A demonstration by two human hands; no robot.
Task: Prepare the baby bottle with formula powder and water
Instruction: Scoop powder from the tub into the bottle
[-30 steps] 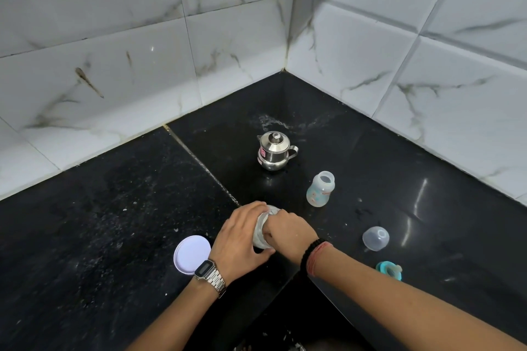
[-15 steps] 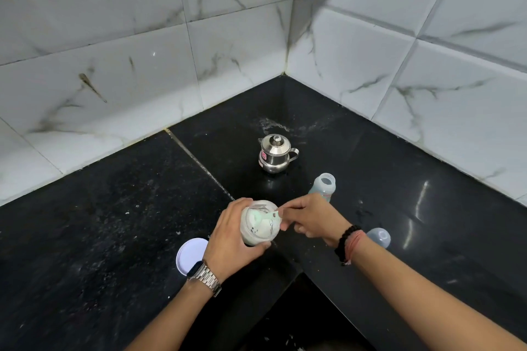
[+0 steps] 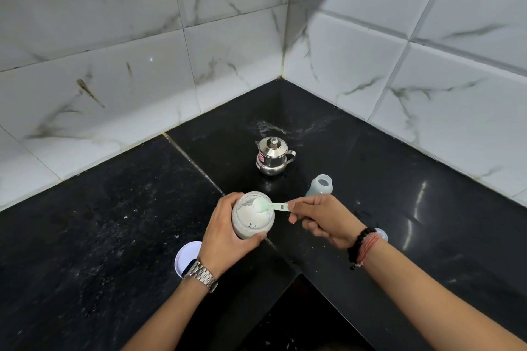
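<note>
Over the black counter (image 3: pixel 94 225), seen from your head camera, your left hand (image 3: pixel 228 234) is wrapped round the formula jar (image 3: pixel 252 218), lifted and tilted toward you with its mouth open. Your right hand (image 3: pixel 322 221) pinches the handle of the pale green scoop (image 3: pixel 266 205), and its bowl sits heaped with white powder right at the jar's rim. So the jar is open, its white lid (image 3: pixel 185 255) lying flat by your left wrist, and a scoop is loaded. The baby bottle (image 3: pixel 320 185) stands uncapped just beyond your right hand, apparently with no powder in it yet. Its clear cap (image 3: pixel 382 234) peeks out behind your right wrist. Farther back waits the lidded steel pot (image 3: pixel 272 155), presumably the water. By my reckoning, dosing, pouring, closing and shaking all lie ahead.
</note>
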